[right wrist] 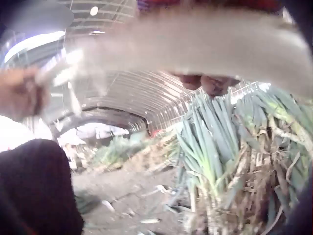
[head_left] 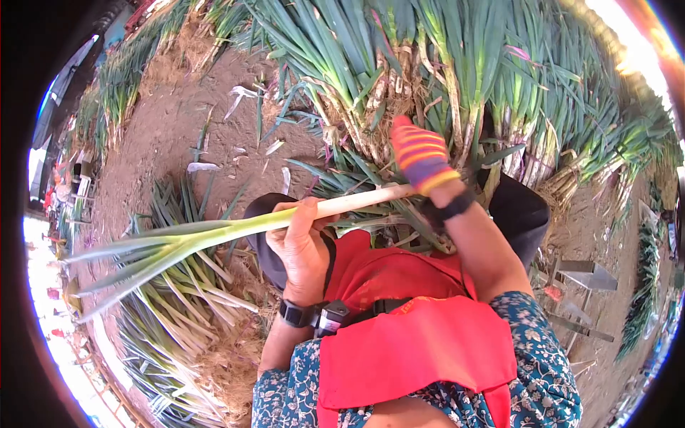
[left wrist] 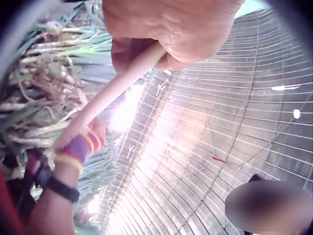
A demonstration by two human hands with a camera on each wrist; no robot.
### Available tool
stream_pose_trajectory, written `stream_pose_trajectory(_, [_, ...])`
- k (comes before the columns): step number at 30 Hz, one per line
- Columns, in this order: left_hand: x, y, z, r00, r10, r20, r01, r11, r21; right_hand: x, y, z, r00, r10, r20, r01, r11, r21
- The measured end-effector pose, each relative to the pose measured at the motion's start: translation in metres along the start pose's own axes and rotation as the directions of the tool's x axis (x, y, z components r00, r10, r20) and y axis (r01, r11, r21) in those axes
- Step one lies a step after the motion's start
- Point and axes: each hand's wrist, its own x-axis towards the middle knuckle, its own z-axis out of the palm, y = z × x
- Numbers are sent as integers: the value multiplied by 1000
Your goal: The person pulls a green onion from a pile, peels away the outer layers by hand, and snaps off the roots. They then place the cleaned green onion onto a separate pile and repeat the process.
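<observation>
A long leek (head_left: 357, 202) lies across in the head view, its green leaves fanning to the left and its white end at the right. My bare left hand (head_left: 296, 246) grips it mid-stalk, thumb along the near side. Beside the white end is my right hand (head_left: 424, 153), in a striped glove, raised above the stalk. In the left wrist view the stalk (left wrist: 105, 98) runs from my left hand (left wrist: 171, 29) down to the gloved right hand (left wrist: 85, 143). Bare fingertips (right wrist: 212, 84) curl below the blurred pale stalk (right wrist: 171, 44); whether they hold anything is unclear.
Upright leeks (head_left: 457, 64) stand in rows ahead and to the right. More leeks (head_left: 178, 299) lie in a pile at the lower left. Peeled scraps (head_left: 203, 167) litter the soil (head_left: 153, 153). A metal stand (head_left: 589, 274) is at the right.
</observation>
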Motion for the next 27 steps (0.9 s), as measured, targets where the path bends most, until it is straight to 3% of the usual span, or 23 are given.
stream_pose_trajectory(2, [5,9,-8,999,-14,-40,16,999,36,-8,12,-22,931,97,-351,-23,977,211])
stream_pose_trajectory(4, [8,15,-9,999,-9,-46,10,999,37,-18,27,-32,848,118,-517,82,934,348])
stream_pose_trajectory(5, [10,16,-10,999,-27,-37,28,999,24,-24,25,-40,847,119,-519,81,934,347])
stream_pose_trajectory(7, [14,17,-12,998,-52,19,52,999,5,-39,22,-64,912,133,-387,97,849,519])
stream_pose_trajectory(10, [14,13,-13,998,-56,13,56,997,-43,-45,-3,-108,984,-24,-179,113,855,507])
stream_pose_trajectory(11, [14,12,-14,998,-66,15,66,997,-36,-46,-10,-109,983,-20,-180,110,857,503])
stream_pose_trajectory(14, [11,12,-14,997,-70,20,70,998,-5,-47,-24,-105,972,-109,-209,190,887,421])
stream_pose_trajectory(16, [9,15,-7,999,-51,-3,51,999,16,-49,-25,-90,908,-387,-158,392,920,-1])
stream_pose_trajectory(18, [10,19,-5,999,-27,-32,28,999,32,-46,-9,-91,891,-401,-214,418,907,45])
stream_pose_trajectory(20, [15,28,-13,997,37,-68,-34,999,40,-51,23,-86,947,-271,-175,286,956,69])
stream_pose_trajectory(21, [16,33,-21,997,57,-60,-56,998,18,-59,50,-74,956,-239,-169,237,971,-33])
stream_pose_trajectory(22, [17,37,-25,996,64,-67,-63,998,18,-65,73,-69,944,-53,-324,100,986,130])
stream_pose_trajectory(24, [17,42,-30,999,47,-15,-47,999,26,-86,131,-38,889,267,-371,-183,952,247])
stream_pose_trajectory(26, [16,39,-34,999,34,22,-35,999,37,-105,166,-18,897,230,-379,-282,955,-88])
stream_pose_trajectory(27, [17,36,-35,998,33,59,-35,999,21,-110,167,-23,879,474,55,-463,875,-142])
